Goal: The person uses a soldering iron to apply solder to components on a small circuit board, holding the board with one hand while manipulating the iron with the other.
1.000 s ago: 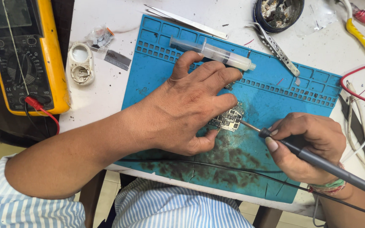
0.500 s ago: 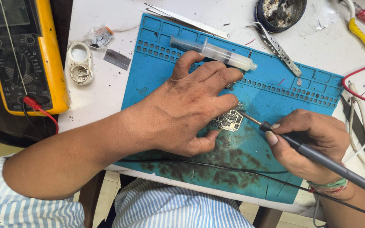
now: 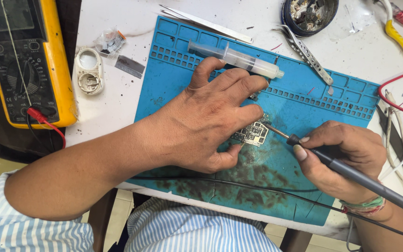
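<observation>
**Iron tip on the board**

The left hand (image 3: 211, 121) presses flat on a small circuit board (image 3: 253, 133) on the blue mat (image 3: 304, 107), gripping nothing. The right hand (image 3: 346, 158) closes its grip round a soldering iron (image 3: 350, 172), tip touching the board.

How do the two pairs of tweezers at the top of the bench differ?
The straight tweezers lie flat and plain, partly across the blue mat's top edge; the curved tweezers have a ridged grip and a bent end, pointing down onto the mat's right side. The straight pair looks longer and slimmer. Both are bare metal, and neither hand touches them.
</observation>
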